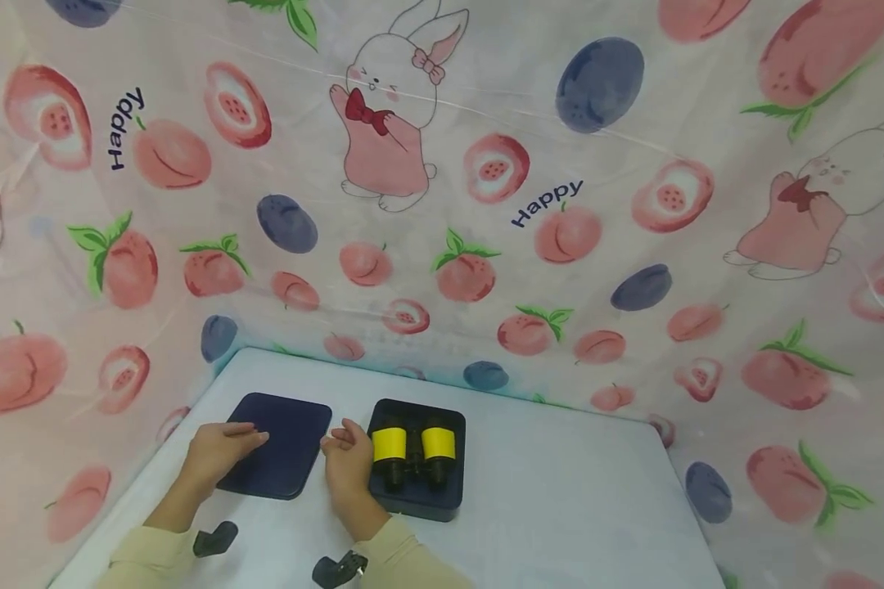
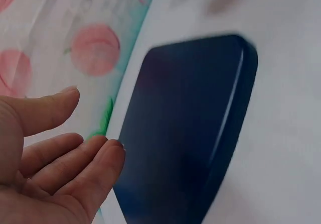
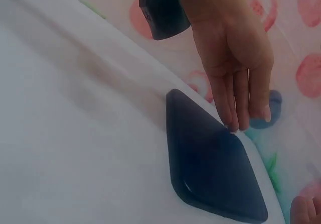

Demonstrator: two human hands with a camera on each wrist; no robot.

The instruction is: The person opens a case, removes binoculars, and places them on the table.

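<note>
Nearest us, the left hand (image 1: 217, 456) lies flat, fingers straight, resting on the dark lid (image 1: 280, 446) that sits on the white table (image 1: 560, 499). The right hand (image 1: 348, 465) is relaxed, lightly curled, gripping nothing, between the lid and the black tray (image 1: 416, 501). In that tray lie yellow-banded binoculars (image 1: 414, 450). Beyond, a peach-print cloth (image 1: 486, 164) hangs.

You see a dark navy lid (image 1: 276, 444), yellow-banded black binoculars (image 1: 414, 455) in a black tray (image 1: 453, 501), on a white table (image 1: 560, 499), against pink peach-and-bunny cloth (image 1: 633, 204).
</note>
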